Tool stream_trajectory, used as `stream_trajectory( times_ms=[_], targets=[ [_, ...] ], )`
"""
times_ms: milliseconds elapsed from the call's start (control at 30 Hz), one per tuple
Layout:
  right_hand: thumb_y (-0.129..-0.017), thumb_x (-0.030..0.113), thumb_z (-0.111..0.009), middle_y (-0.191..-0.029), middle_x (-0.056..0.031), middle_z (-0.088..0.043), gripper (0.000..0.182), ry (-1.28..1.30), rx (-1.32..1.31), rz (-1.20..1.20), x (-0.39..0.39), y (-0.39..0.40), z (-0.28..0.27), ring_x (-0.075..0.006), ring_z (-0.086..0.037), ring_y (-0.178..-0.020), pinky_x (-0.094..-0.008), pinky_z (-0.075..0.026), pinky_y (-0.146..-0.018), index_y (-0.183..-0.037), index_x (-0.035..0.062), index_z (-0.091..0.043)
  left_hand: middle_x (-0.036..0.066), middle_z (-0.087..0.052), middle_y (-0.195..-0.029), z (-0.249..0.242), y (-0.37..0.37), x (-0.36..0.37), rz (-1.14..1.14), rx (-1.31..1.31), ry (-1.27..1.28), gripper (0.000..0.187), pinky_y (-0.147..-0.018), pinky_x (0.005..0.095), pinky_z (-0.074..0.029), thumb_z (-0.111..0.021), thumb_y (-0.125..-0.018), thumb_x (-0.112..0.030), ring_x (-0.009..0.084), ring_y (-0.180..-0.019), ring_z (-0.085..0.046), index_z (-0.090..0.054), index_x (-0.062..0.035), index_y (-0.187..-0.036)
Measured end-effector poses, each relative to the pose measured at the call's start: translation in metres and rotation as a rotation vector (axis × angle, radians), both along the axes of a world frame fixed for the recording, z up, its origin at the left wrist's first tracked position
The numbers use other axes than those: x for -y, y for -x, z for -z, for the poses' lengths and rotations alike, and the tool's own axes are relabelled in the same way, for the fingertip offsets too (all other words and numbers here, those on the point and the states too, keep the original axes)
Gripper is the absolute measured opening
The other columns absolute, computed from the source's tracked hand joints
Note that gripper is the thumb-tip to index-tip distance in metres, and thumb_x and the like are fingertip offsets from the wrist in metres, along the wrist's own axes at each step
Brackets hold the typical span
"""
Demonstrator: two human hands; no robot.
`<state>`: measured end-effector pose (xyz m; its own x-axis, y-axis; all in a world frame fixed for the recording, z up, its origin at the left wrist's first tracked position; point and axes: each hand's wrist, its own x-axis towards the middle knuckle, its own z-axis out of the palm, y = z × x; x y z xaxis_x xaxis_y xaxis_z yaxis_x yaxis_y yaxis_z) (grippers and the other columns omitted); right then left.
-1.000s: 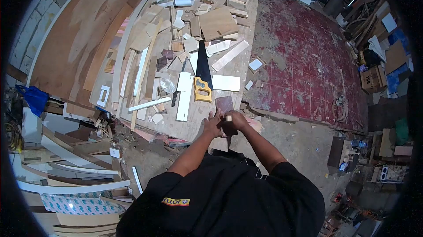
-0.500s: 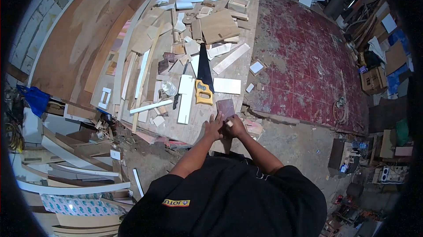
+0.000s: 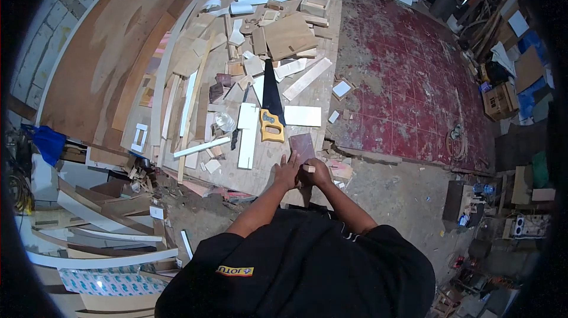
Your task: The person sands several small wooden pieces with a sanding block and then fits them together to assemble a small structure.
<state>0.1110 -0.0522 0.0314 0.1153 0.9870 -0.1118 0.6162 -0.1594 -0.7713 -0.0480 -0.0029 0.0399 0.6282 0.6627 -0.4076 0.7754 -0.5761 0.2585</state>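
Observation:
At the near edge of the wooden table (image 3: 236, 179), a reddish-brown flat piece (image 3: 302, 147) lies in front of my hands. My left hand (image 3: 286, 171) rests flat at its lower left side with the fingers apart. Beside it, my right hand (image 3: 318, 172) is closed around a small light wooden block (image 3: 309, 169), whose end sticks out between the fingers. A handsaw with a yellow handle (image 3: 272, 126) lies just beyond, its black blade pointing away. White boards (image 3: 303, 116) flank the saw, and a clear round container (image 3: 225, 121) sits to the left.
Wood offcuts and a square plywood piece (image 3: 290, 36) are piled farther up the table. Long strips (image 3: 198, 90) lie on the left. A worn red floor (image 3: 408, 81) extends to the right, with curved boards (image 3: 106, 259) stacked at lower left.
The view has shifted slightly. My right hand has turned a little, and more of the small block shows. My left hand stays in nearly the same place.

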Motion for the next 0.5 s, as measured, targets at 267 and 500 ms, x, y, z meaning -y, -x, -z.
stream_trajectory(
  times_ms=[267, 500],
  targets=[
    [-0.077, 0.022, -0.066, -0.082, -0.0207, -0.061, 0.02, -0.116, 0.044, 0.002, -0.011, 0.003, -0.005, -0.0399, -0.061, -0.082, -0.045, -0.049, -0.074, -0.082, 0.0032, -0.061, 0.003, -0.001, -0.16, -0.006, -0.001, -0.002, -0.021, -0.068, 0.049, 0.117, -0.101, 0.0614, -0.033, -0.077, -0.065, -0.054, 0.04, -0.142, -0.016, -0.009, -0.0168, -0.152],
    [-0.078, 0.02, -0.065, -0.084, -0.022, -0.062, 0.02, -0.178, 0.128, 0.056, -0.064, -0.007, 0.017, -0.0422, -0.06, -0.084, -0.0467, -0.048, -0.075, -0.084, 0.0022, -0.061, 0.006, -0.003, -0.159, -0.006, -0.005, -0.006, 0.009, -0.129, 0.109, 0.121, -0.1, 0.0646, -0.032, -0.077, -0.062, -0.057, 0.0447, -0.141, -0.015, -0.007, -0.0168, -0.152]
  ],
)
